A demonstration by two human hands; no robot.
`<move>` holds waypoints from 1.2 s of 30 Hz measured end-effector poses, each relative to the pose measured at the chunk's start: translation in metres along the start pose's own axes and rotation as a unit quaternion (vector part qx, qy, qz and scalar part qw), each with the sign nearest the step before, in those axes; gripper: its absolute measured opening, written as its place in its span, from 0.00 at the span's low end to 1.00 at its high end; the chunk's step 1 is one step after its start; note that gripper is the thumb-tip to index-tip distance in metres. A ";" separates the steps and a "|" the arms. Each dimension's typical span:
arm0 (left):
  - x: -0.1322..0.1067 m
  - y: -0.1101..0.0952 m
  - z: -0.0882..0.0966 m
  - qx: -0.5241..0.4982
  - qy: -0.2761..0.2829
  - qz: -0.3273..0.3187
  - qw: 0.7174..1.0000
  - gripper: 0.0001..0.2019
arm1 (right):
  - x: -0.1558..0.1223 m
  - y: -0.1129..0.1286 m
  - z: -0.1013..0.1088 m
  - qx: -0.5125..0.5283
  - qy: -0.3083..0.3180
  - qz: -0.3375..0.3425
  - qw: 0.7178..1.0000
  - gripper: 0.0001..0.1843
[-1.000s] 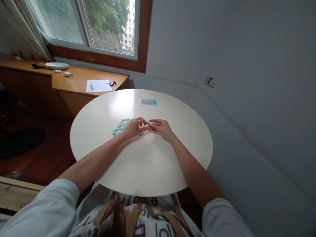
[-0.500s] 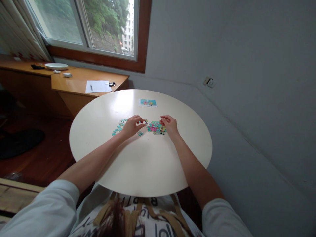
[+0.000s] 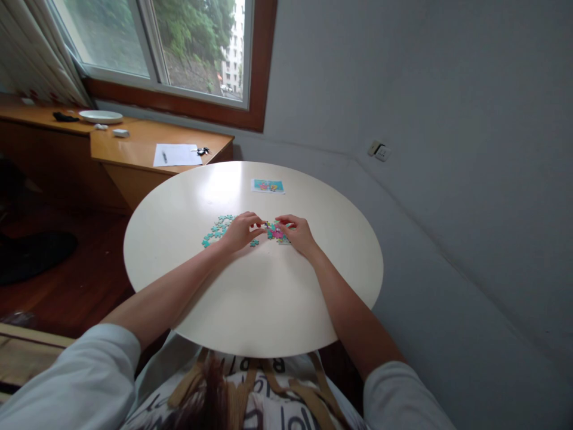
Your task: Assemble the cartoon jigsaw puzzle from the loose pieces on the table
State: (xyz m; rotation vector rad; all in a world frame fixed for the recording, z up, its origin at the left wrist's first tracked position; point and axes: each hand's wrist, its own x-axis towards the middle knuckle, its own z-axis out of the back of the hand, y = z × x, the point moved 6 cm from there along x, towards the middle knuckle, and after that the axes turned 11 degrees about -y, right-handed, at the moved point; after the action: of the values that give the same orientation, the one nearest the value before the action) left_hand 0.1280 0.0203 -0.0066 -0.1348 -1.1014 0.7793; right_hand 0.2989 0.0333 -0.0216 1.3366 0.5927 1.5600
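My left hand (image 3: 244, 231) is closed in a pinch, and a small dark-patterned jigsaw piece (image 3: 266, 224) shows at its fingertips. Just right of it lies the partly joined jigsaw puzzle (image 3: 277, 232), pink and green, on the white table. My right hand (image 3: 301, 233) reaches over this puzzle and hides its right side. Its thumb and forefinger are apart over the joined pieces; nothing shows between them. Loose teal jigsaw pieces (image 3: 219, 229) lie beside and behind my left hand, and a few more (image 3: 255, 243) sit below its thumb.
A printed reference picture (image 3: 268, 186) lies toward the far edge of the round white table (image 3: 255, 298). A wooden desk (image 3: 134, 134) by the window carries a sheet of paper (image 3: 176, 154), keys (image 3: 203, 151) and a white plate (image 3: 101, 116). The wall rises at the right.
My right hand has moved left across the joined puzzle, closer to my left hand, and its fingers have spread. The left hand stays almost in place.
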 end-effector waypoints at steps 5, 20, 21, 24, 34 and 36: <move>0.001 -0.003 0.003 0.020 -0.007 -0.008 1.000 0.17 | -0.007 0.014 -0.005 -0.013 0.029 0.073 0.997 0.12; -0.002 0.002 0.001 0.017 -0.014 -0.010 1.000 0.18 | -0.010 0.023 -0.009 -0.063 0.029 0.144 0.987 0.10; -0.003 0.002 0.001 0.017 -0.013 -0.009 1.000 0.18 | -0.010 0.023 -0.009 -0.065 0.029 0.145 0.987 0.09; -0.003 0.003 -0.001 0.014 -0.005 0.000 1.000 0.18 | -0.010 0.023 -0.010 -0.075 0.034 0.144 0.986 0.08; -0.004 0.006 -0.002 0.001 0.002 0.024 1.000 0.12 | -0.010 0.022 -0.010 -0.075 0.026 0.139 0.987 0.07; -0.004 0.006 -0.002 -0.002 -0.001 0.029 1.000 0.11 | -0.009 0.023 -0.009 -0.073 0.023 0.142 0.987 0.07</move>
State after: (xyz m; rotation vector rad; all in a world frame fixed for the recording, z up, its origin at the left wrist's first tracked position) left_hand 0.1254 0.0227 -0.0134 -0.1706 -1.1054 0.8295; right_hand 0.2816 0.0175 -0.0096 1.3178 0.3167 1.8303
